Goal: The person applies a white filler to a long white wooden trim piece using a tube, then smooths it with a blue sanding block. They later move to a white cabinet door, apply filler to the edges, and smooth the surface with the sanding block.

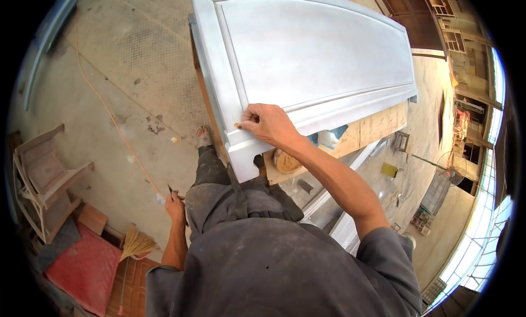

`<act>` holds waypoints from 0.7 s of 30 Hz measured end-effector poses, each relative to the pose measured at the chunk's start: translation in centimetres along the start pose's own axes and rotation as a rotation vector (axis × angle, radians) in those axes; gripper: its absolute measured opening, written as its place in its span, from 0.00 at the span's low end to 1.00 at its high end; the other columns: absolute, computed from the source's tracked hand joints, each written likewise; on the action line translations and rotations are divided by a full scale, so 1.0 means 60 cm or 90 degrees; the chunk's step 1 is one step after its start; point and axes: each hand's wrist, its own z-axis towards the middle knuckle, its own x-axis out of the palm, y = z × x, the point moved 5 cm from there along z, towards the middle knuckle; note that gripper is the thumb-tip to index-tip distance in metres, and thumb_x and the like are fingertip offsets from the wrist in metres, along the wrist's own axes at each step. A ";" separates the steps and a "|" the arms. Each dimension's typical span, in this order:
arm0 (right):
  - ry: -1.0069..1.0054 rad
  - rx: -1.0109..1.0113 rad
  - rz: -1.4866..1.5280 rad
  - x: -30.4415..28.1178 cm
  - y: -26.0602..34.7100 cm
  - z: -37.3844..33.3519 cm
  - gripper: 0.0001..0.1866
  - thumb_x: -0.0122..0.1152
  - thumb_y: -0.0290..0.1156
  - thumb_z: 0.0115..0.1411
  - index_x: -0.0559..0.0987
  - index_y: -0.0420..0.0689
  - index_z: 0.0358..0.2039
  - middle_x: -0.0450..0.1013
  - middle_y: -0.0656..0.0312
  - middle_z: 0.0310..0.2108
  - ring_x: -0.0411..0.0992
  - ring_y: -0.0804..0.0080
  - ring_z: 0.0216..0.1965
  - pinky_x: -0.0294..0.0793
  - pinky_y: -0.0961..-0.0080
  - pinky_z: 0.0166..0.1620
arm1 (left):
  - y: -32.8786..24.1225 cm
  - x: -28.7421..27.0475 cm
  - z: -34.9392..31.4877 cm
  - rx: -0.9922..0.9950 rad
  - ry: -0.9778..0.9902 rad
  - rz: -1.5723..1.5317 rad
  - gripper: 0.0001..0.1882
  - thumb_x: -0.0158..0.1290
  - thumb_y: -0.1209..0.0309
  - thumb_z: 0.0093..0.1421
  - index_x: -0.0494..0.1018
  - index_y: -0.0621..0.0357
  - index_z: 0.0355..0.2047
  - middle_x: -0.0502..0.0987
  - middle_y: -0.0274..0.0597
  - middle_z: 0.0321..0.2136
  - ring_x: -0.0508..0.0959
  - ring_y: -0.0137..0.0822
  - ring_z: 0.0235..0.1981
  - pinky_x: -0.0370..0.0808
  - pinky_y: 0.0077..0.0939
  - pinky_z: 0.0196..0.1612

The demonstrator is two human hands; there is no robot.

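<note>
A large white-painted wooden panel (pixel 323 49), with a raised frame and a curved notched foot, lies in front of me. My right hand (pixel 269 123) reaches over its near left corner, thumb and fingers pinched together at the frame. A tiny orange-brown bit shows at the fingertips; what it is I cannot make out. Low at my left side, my left hand (pixel 175 204) is closed round a thin dark tool (pixel 170 189), its tip pointing up. Its exact kind is too small to tell.
Under the panel is a wooden board (pixel 378 124) with a round wooden piece (pixel 287 161) and a white-and-blue item (pixel 330 139). Left stand a wooden chair (pixel 49 174), a broom (pixel 139 242) and a red sheet (pixel 85 270). An orange hose (pixel 112 119) crosses the floor. Right is a fan (pixel 452 165).
</note>
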 end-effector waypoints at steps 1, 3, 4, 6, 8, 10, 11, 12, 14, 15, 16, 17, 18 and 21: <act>0.005 0.003 0.018 -0.006 -0.007 -0.003 0.13 0.73 0.38 0.57 0.83 0.40 0.29 0.79 0.58 0.25 0.77 0.62 0.28 0.76 0.66 0.34 | -0.001 0.001 0.003 0.007 -0.003 0.000 0.19 0.45 0.62 0.73 0.77 0.67 0.44 0.79 0.42 0.23 0.75 0.30 0.18 0.71 0.30 0.24; 0.004 -0.001 0.029 -0.009 -0.017 -0.005 0.13 0.73 0.38 0.58 0.83 0.39 0.29 0.79 0.60 0.24 0.75 0.66 0.26 0.75 0.69 0.33 | 0.000 0.000 0.004 0.004 -0.005 0.000 0.19 0.45 0.62 0.73 0.77 0.67 0.44 0.79 0.42 0.23 0.75 0.31 0.18 0.72 0.30 0.24; -0.002 -0.008 0.023 -0.009 -0.022 -0.003 0.14 0.73 0.38 0.58 0.83 0.39 0.29 0.78 0.60 0.23 0.75 0.66 0.26 0.74 0.69 0.33 | 0.001 -0.001 0.005 -0.005 -0.004 0.000 0.19 0.44 0.62 0.73 0.77 0.67 0.44 0.79 0.42 0.23 0.75 0.31 0.18 0.72 0.30 0.23; -0.008 -0.005 -0.004 -0.009 -0.022 -0.001 0.14 0.73 0.39 0.58 0.83 0.40 0.28 0.78 0.60 0.23 0.75 0.66 0.25 0.74 0.69 0.32 | 0.005 -0.003 0.005 -0.021 0.001 -0.002 0.19 0.44 0.62 0.73 0.77 0.66 0.44 0.79 0.42 0.23 0.75 0.31 0.17 0.71 0.29 0.23; -0.007 0.015 -0.045 -0.007 -0.013 0.003 0.14 0.74 0.39 0.57 0.83 0.41 0.28 0.78 0.60 0.22 0.75 0.65 0.24 0.74 0.69 0.31 | 0.013 -0.004 0.003 -0.036 0.009 -0.006 0.18 0.44 0.62 0.73 0.77 0.66 0.44 0.79 0.42 0.23 0.74 0.31 0.17 0.71 0.29 0.22; -0.002 0.028 -0.054 -0.004 -0.006 0.005 0.16 0.74 0.42 0.55 0.83 0.42 0.26 0.79 0.56 0.23 0.77 0.57 0.26 0.76 0.63 0.33 | 0.030 -0.004 0.001 -0.043 0.005 -0.032 0.18 0.45 0.62 0.73 0.77 0.66 0.44 0.78 0.42 0.22 0.74 0.30 0.17 0.71 0.28 0.21; 0.000 0.035 -0.059 -0.002 -0.004 0.005 0.17 0.74 0.44 0.54 0.83 0.42 0.26 0.80 0.55 0.23 0.79 0.53 0.27 0.77 0.61 0.34 | 0.038 -0.004 0.001 -0.047 0.003 -0.045 0.18 0.45 0.62 0.73 0.77 0.66 0.44 0.78 0.42 0.22 0.74 0.30 0.16 0.70 0.28 0.21; -0.006 0.033 -0.051 -0.001 -0.004 0.003 0.17 0.74 0.44 0.54 0.83 0.42 0.26 0.80 0.55 0.23 0.79 0.53 0.28 0.77 0.61 0.34 | 0.037 -0.005 0.000 -0.044 0.000 -0.045 0.18 0.45 0.62 0.73 0.77 0.66 0.44 0.78 0.42 0.22 0.74 0.30 0.17 0.70 0.28 0.21; -0.019 0.029 -0.035 0.000 -0.005 0.000 0.17 0.75 0.44 0.54 0.83 0.42 0.26 0.80 0.54 0.23 0.79 0.52 0.28 0.77 0.60 0.34 | 0.033 -0.006 -0.002 -0.037 -0.004 -0.047 0.17 0.45 0.63 0.73 0.77 0.65 0.44 0.78 0.41 0.22 0.74 0.30 0.17 0.70 0.28 0.21; -0.021 0.033 -0.036 0.000 -0.005 0.000 0.17 0.75 0.44 0.54 0.83 0.41 0.26 0.80 0.54 0.23 0.79 0.52 0.28 0.77 0.60 0.34 | 0.030 -0.007 -0.004 -0.039 -0.004 -0.043 0.18 0.45 0.63 0.73 0.77 0.65 0.44 0.78 0.41 0.22 0.74 0.30 0.17 0.70 0.28 0.21; -0.023 0.036 -0.037 0.001 -0.005 -0.001 0.17 0.75 0.44 0.53 0.83 0.41 0.26 0.80 0.54 0.23 0.79 0.51 0.28 0.77 0.60 0.34 | 0.026 -0.007 -0.005 -0.040 -0.004 -0.040 0.18 0.45 0.62 0.73 0.77 0.65 0.44 0.78 0.41 0.22 0.73 0.30 0.17 0.70 0.28 0.21; -0.025 0.040 -0.037 0.001 -0.005 0.000 0.17 0.75 0.44 0.53 0.84 0.41 0.26 0.80 0.54 0.23 0.79 0.51 0.28 0.77 0.60 0.34 | 0.023 -0.008 -0.006 -0.041 -0.004 -0.037 0.18 0.45 0.62 0.73 0.77 0.65 0.45 0.78 0.41 0.22 0.73 0.30 0.17 0.70 0.28 0.21; -0.027 0.043 -0.033 0.002 -0.005 0.001 0.17 0.75 0.44 0.53 0.84 0.41 0.26 0.80 0.53 0.23 0.79 0.51 0.28 0.77 0.60 0.34 | 0.021 -0.008 -0.007 -0.046 -0.003 -0.041 0.18 0.45 0.62 0.73 0.77 0.66 0.45 0.78 0.41 0.22 0.73 0.29 0.16 0.70 0.28 0.21; -0.036 0.053 -0.020 0.006 -0.003 0.006 0.17 0.74 0.43 0.54 0.84 0.40 0.27 0.79 0.54 0.23 0.78 0.55 0.27 0.76 0.62 0.33 | 0.018 -0.007 -0.006 -0.046 -0.002 -0.038 0.18 0.45 0.62 0.73 0.77 0.66 0.45 0.78 0.40 0.22 0.73 0.29 0.16 0.70 0.28 0.22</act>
